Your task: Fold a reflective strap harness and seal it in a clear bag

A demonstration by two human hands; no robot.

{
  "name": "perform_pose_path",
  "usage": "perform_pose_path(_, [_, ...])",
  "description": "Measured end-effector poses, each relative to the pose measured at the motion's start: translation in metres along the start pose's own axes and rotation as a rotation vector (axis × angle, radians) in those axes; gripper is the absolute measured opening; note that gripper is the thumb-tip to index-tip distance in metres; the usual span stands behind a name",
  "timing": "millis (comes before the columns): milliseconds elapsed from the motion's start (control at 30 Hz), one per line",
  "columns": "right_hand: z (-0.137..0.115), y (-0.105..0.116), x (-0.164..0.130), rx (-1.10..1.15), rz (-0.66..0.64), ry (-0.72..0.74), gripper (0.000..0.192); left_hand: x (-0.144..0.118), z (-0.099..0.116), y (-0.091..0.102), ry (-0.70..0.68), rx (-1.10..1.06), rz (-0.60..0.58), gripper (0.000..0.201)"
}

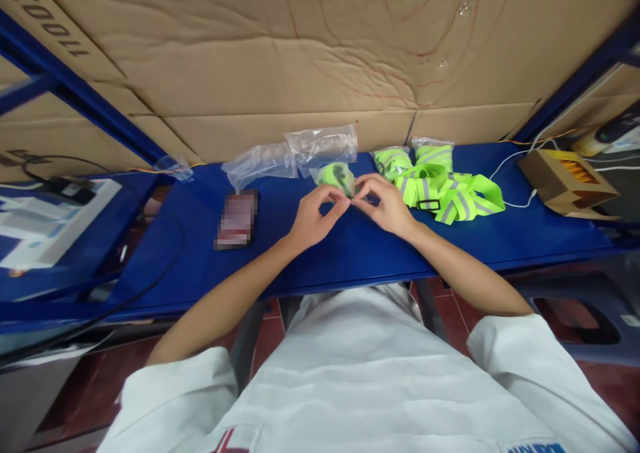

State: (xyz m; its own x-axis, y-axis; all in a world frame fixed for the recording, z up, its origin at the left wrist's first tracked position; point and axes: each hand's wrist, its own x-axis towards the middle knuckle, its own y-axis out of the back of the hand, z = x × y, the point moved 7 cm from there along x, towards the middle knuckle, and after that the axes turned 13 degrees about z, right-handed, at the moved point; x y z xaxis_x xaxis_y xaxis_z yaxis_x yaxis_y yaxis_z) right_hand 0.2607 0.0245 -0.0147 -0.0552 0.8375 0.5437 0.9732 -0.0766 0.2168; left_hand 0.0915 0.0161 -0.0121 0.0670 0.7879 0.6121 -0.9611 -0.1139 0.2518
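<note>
A clear plastic bag [336, 175] holding a bundled neon-yellow reflective strap lies on the blue table in the middle of the head view. My left hand [315, 217] pinches its near edge between thumb and forefinger. Close beside it, my right hand [385, 206] is closed in a pinch on the same edge, the fingertips of both hands almost touching. Just right of my right hand is a loose pile of neon-yellow straps [450, 196] with grey stripes and a black buckle. Two more bagged straps [393, 163] rest behind that pile.
Flat clear bags [323, 147] lie at the back against the cardboard wall [300, 73]. A phone [236, 219] is on the left of the blue table [345, 266]. An opened cardboard box [563, 179] and a white cable [520, 203] are on the right.
</note>
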Motion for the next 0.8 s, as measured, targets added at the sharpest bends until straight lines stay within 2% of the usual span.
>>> perform_pose_path(67, [-0.004,-0.005,-0.012,-0.158,-0.068,0.164,0.022,-0.009,-0.013,-0.008,0.095,-0.088,-0.031,0.040])
perform_pose_path(167, [-0.005,-0.007,-0.022,-0.258,-0.107,0.226,0.018,-0.018,-0.025,-0.016,0.193,-0.158,-0.093,0.047])
perform_pose_path(267, [-0.013,-0.006,-0.023,-0.317,-0.092,0.285,0.019,-0.017,-0.024,-0.012,0.186,-0.151,-0.104,0.047])
perform_pose_path(400, [-0.028,-0.002,-0.022,-0.439,-0.005,0.359,0.024,-0.013,-0.016,-0.003,0.129,-0.137,-0.072,0.045])
perform_pose_path(467, [-0.028,-0.005,-0.023,-0.394,-0.047,0.298,0.028,-0.012,-0.012,-0.003,0.105,-0.145,-0.089,0.046])
perform_pose_path(567, [-0.015,-0.010,-0.024,-0.182,-0.133,0.083,0.035,-0.013,-0.008,-0.005,0.083,-0.171,-0.140,0.051])
perform_pose_path(667, [0.000,-0.010,-0.026,-0.017,-0.149,-0.113,0.038,-0.013,-0.006,-0.007,0.072,-0.184,-0.167,0.049])
perform_pose_path(733, [0.005,-0.011,-0.028,0.022,-0.170,-0.163,0.038,-0.013,-0.005,-0.008,0.061,-0.180,-0.182,0.045])
perform_pose_path(800, [0.004,-0.011,-0.029,0.001,-0.178,-0.146,0.034,-0.014,-0.004,-0.009,0.047,-0.168,-0.196,0.040])
